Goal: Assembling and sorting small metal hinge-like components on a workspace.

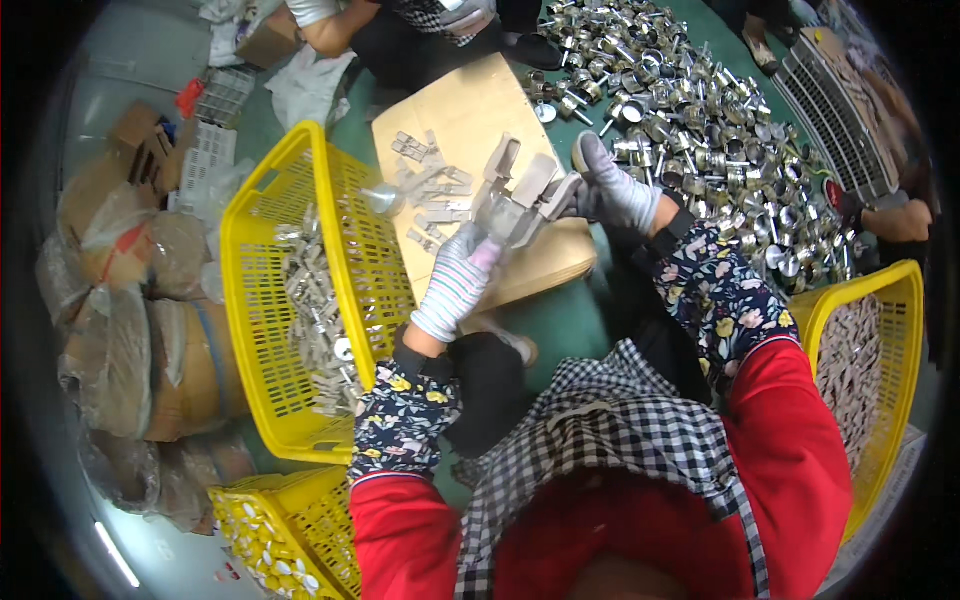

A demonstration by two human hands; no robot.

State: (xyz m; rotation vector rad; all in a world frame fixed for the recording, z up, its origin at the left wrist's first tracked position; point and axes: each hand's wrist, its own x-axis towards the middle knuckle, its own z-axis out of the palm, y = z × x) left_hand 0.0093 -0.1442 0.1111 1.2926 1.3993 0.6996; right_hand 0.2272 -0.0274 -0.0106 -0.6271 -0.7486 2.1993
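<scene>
My left hand [462, 272], in a striped knit glove, is closed around the base of a shiny metal cup-shaped part [508, 222]. Several flat metal arms stand out from that part, pointing up and to the right. My right hand [618, 190], also gloved, is at the tip of the rightmost arm, its thumb raised and apart; its other fingers are partly hidden, and whether they touch the arm is unclear. Below the part is a tan board [470, 100], with loose flat metal clips [440, 190] on its left half. Another small metal cup [383, 198] stands near the board's left edge.
To the left, a yellow basket [235, 300] holds metal clips; another yellow basket [905, 400] with small parts is at the right. Metal cups with stems [690, 130] cover the floor at far right. Wrapped cartons [185, 360] stack at left. Other people [430, 25] sit beyond.
</scene>
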